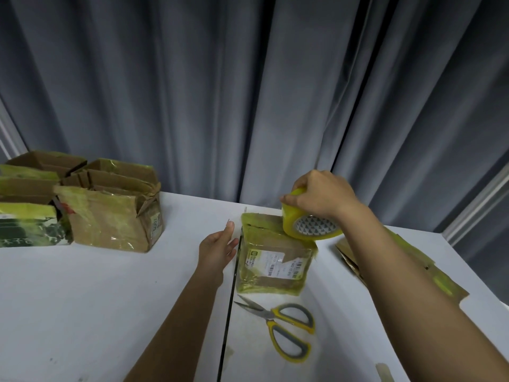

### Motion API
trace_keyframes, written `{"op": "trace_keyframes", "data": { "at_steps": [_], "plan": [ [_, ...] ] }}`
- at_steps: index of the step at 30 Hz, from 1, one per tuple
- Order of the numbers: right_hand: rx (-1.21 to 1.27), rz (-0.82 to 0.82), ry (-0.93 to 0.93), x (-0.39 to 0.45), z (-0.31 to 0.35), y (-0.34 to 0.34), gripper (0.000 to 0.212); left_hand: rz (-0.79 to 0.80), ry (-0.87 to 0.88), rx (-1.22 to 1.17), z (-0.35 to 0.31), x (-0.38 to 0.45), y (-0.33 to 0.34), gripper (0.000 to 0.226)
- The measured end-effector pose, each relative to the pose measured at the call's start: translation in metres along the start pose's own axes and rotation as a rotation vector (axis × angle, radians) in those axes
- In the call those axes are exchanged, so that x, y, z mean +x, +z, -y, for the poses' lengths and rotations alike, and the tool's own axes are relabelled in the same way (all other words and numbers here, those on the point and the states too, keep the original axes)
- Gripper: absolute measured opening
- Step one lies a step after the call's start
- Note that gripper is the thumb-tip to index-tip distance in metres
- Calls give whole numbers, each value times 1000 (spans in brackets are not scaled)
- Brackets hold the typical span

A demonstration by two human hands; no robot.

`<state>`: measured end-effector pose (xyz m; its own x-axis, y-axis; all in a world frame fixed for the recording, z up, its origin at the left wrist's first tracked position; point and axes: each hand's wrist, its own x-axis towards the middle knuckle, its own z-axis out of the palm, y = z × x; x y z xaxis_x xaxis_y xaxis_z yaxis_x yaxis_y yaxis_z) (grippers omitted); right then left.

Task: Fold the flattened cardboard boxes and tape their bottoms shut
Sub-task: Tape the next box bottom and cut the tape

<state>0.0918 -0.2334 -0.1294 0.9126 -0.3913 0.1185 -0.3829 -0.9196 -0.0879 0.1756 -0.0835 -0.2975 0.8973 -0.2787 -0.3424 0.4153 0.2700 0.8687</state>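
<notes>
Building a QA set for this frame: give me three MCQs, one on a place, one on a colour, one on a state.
1. Where do the scissors lie?
A. On the table in front of the small box
B. Inside a box at the far left
C. In the left hand

2. What colour are the scissor handles?
A. Red and black
B. Yellow and grey
C. All blue

3. How is the tape roll held?
A. It lies loose on the table
B. The left hand pinches it
C. The right hand grips it from above, against the small box

Answers:
1 A, they rest on the white table just on the near side of the box.
2 B, yellow rims with grey insides.
3 C, the fingers curl over the roll while the left hand is open beside the box.
</notes>
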Motion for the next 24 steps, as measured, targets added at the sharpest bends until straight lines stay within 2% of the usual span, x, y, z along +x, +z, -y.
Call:
{"op": "trace_keyframes", "data": {
  "at_steps": [7, 15, 24],
  "plan": [
    [-18, 0, -14, 0, 2, 1, 47, -89, -67, -43, -2, 4, 5, 27],
    [-19, -2, -23, 2, 3, 3, 45, -162, -35, 23, 3, 13, 4, 34],
    [-33, -10, -46, 4, 6, 7, 45, -26, -166, -1, 26, 17, 11, 41]
  ]
}}
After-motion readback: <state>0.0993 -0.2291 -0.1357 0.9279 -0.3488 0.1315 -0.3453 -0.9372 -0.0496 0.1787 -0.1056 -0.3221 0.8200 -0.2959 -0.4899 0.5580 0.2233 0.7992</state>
